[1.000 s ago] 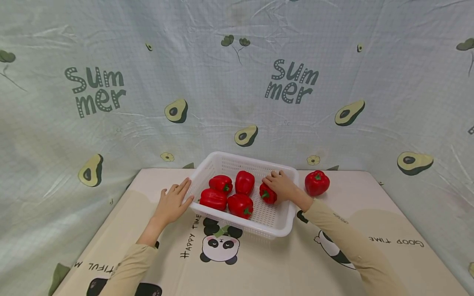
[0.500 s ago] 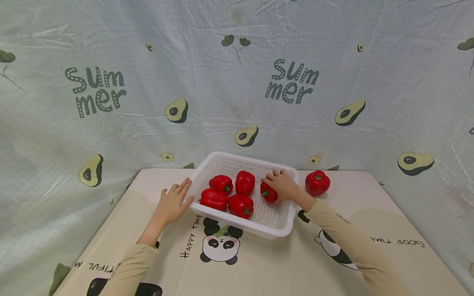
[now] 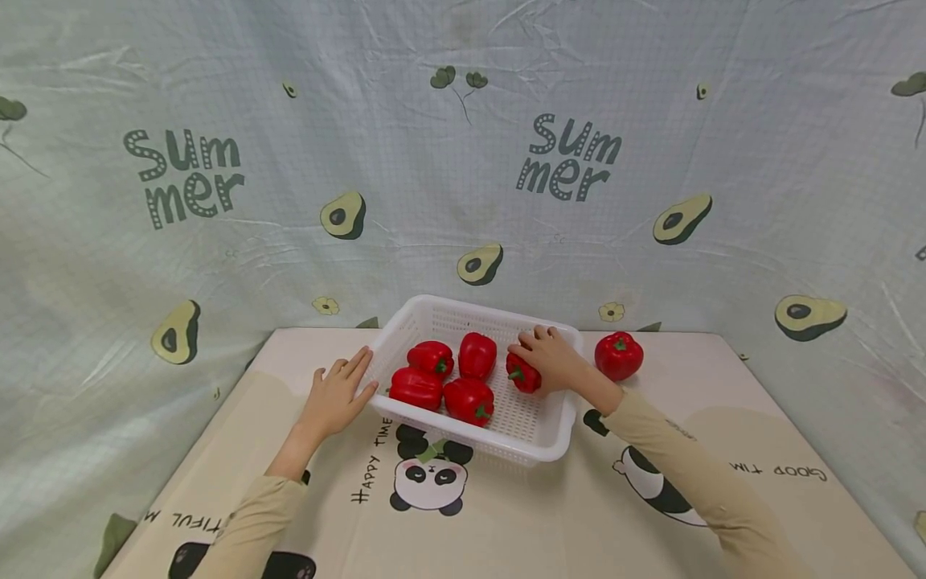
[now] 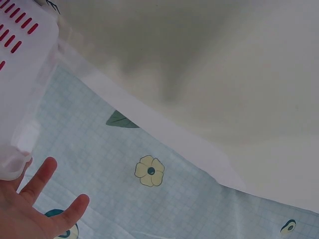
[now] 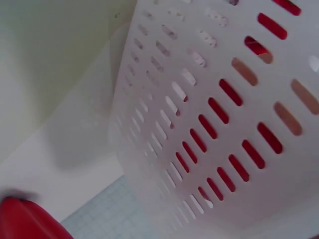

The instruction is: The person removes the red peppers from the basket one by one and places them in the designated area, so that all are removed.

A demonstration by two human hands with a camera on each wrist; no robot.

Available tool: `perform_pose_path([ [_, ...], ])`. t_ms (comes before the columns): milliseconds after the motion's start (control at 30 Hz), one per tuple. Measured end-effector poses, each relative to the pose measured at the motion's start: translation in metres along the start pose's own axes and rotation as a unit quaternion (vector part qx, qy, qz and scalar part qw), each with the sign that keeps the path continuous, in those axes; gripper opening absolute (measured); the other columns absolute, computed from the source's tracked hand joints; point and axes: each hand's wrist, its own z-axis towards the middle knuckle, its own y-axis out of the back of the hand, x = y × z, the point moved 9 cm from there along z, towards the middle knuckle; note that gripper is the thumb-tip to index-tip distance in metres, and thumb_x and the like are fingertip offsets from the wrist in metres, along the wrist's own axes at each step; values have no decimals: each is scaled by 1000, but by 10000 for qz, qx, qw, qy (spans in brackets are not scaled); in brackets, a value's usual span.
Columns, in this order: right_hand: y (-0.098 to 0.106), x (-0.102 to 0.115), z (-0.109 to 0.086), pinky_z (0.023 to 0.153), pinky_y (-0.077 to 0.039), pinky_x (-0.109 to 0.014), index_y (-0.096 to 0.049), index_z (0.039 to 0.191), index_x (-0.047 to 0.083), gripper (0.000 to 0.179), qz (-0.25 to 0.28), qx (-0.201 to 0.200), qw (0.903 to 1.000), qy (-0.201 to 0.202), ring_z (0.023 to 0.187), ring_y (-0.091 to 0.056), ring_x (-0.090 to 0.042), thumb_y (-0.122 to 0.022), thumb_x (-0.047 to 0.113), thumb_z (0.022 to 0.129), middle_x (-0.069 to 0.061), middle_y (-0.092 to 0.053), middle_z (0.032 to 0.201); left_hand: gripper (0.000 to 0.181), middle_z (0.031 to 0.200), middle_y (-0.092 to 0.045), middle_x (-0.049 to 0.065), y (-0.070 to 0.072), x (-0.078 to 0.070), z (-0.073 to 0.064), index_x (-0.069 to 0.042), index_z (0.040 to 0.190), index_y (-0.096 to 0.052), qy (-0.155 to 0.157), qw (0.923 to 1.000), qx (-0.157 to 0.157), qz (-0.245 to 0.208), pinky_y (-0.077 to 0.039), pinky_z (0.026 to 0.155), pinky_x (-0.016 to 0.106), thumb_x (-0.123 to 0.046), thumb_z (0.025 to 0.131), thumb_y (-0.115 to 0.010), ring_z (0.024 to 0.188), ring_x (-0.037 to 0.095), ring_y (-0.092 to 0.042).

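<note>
In the head view, a white slotted plastic basket (image 3: 538, 450) holds several red bell peppers (image 3: 469, 401). At its right end my right hand (image 3: 553, 362) grips one red bell pepper (image 3: 521, 375), its green stem turned to the lower left. Palm and fingers cover the back of that pepper. My left hand (image 3: 336, 396) lies against the basket's left rim with fingers spread and fairly straight. In the left wrist view, the fingers (image 4: 40, 180) extend beside the basket's corner (image 4: 12, 162). Through the slots of the basket wall (image 5: 149, 119), red pepper and bits of hand show in the right wrist view.
Another red bell pepper (image 3: 618, 356) stands on the table outside the basket, just right of it. A patterned cloth (image 3: 405, 161) hangs close behind the table's back edge. The table cover (image 3: 506, 523) has printed pandas and words.
My right hand shifts very slightly up and left with the pepper, whose stem end turns a little toward the left. The left hand and the basket keep their places.
</note>
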Motion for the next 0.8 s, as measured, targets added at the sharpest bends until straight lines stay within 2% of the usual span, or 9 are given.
perform_pose_path([
  [233, 7, 1, -5, 92, -37, -46, -46, 126, 15, 79, 125, -79, 9999, -66, 109, -40, -28, -81, 30, 57, -10, -46, 120, 57, 141, -38, 12, -3, 1, 1, -6, 136, -35, 21, 10000, 51, -36, -27, 92, 62, -35, 88, -45, 116, 34, -41],
  [567, 21, -3, -15, 92, -36, -51, -41, 127, 13, 82, 652, -332, 9969, -305, 113, -40, -28, -82, 25, 57, -12, -42, 122, 58, 141, -37, 12, -4, 1, 1, -6, 137, -35, 61, 9999, 93, -53, -27, 92, 62, -37, 89, -45, 117, 34, -41],
  [800, 30, -11, -24, 90, -37, -51, -39, 128, 10, 84, 858, -716, 9930, -381, 114, -40, -29, -81, 27, 57, -11, -42, 127, 58, 141, -37, 12, -2, 1, 0, -6, 137, -35, 73, 9999, 123, -58, -27, 92, 61, -37, 89, -44, 117, 34, -41],
])
